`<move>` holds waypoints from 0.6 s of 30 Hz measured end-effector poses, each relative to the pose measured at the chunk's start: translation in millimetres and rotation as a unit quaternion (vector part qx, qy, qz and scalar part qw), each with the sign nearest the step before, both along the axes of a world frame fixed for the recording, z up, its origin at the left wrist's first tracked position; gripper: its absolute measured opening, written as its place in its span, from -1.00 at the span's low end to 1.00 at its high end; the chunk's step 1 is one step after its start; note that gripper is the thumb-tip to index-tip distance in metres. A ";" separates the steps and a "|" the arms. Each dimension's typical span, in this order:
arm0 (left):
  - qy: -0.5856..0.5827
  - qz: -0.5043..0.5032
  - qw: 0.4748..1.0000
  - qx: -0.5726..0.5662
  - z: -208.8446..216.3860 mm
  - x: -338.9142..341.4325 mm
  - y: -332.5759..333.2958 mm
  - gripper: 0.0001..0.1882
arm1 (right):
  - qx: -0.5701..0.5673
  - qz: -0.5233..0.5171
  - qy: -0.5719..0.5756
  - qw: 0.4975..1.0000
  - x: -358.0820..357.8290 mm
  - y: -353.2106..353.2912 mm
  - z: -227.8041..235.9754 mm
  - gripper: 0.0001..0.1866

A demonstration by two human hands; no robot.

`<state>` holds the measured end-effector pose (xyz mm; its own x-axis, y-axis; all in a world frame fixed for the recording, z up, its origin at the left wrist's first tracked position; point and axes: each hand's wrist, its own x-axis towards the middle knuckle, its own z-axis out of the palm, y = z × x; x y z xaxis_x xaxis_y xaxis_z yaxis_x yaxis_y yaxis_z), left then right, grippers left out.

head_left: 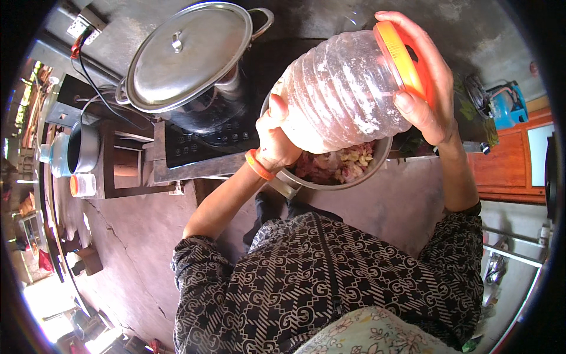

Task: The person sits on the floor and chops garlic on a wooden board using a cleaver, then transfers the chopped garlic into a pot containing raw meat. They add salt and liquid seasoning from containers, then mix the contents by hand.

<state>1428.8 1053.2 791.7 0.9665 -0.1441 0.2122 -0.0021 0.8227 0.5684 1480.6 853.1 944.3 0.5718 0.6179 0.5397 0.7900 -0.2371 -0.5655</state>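
I am holding the clear plastic jar (pixel 345 88) tilted above the metal pan (pixel 386 154), and it is hiding much of the pan from me. My left grip (pixel 277 138) is cupping the jar's base end above the pan's left part, thumb lying along the side. My right grip (pixel 439 88) is clasping the orange lid (pixel 398 62) above and to the right of the pan, thumb pressing the near edge, fingers reaching over the far one. I cannot tell whether the lid's thread is engaging.

To handle this well, I judge, I should be bracing the base firmly with my left while my right is working the lid square to the mouth, so that it is not binding. I should be squeezing the wall only lightly, as it is looking thin; powder could be slipping out over the pan if the lid is sitting loose, so I should be minding the tilt.

The jar is looking wide and barrel-shaped, ringed with ridges, its wall carrying white streaks and clumps, the white showing densest toward the base. The lid's rim is catching light and looking yellower. Inside the pan, reddish and pale yellow pieces (pixel 354 168) are lying together. Left of the pan, a lidded pot (pixel 188 59) is standing on the black cooktop (pixel 183 147).
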 end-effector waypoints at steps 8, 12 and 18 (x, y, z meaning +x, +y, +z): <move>0.164 -0.104 0.978 -0.081 15.8 -22.7 9.3 -0.06 | -0.104 0.211 -0.206 0.950 -0.5 30.2 37.2 -0.12; 0.181 -0.132 0.969 -0.100 12.5 -22.2 41.2 -0.07 | -0.135 0.255 -0.169 0.943 -11.7 32.9 58.6 -0.18; 0.158 -0.159 0.939 -0.260 6.3 -31.7 75.1 -0.07 | 0.037 0.214 0.017 0.976 3.5 2.1 57.5 -0.21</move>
